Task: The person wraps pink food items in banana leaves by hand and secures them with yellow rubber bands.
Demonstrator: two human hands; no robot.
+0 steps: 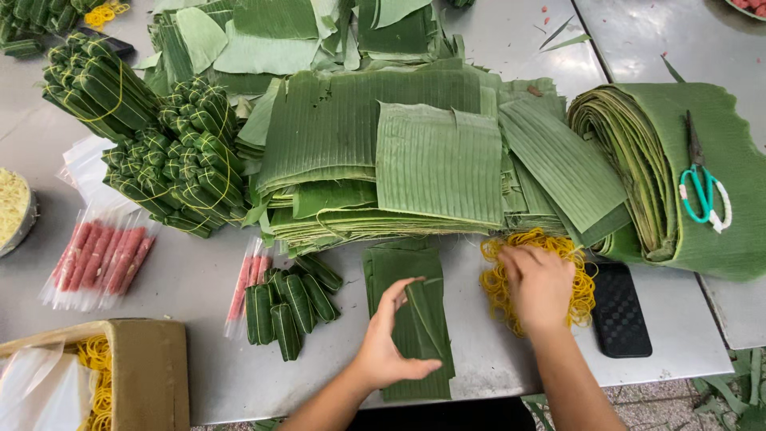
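- Folded green banana-leaf strips lie stacked on the grey metal table, right at its near edge.
- Left hand rests on the stack, fingers curved half-open around a rolled leaf piece, thumb underneath.
- Right hand lies palm-down on the heap of yellow rubber bands; whether its fingers grip any cannot be told.
- Small wrapped green leaf parcels lie just left of the stack.

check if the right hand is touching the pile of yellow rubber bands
Touching. The head view shows the right hand resting palm down on the pile of yellow rubber bands, its fingers pressed into the loops with no gap.
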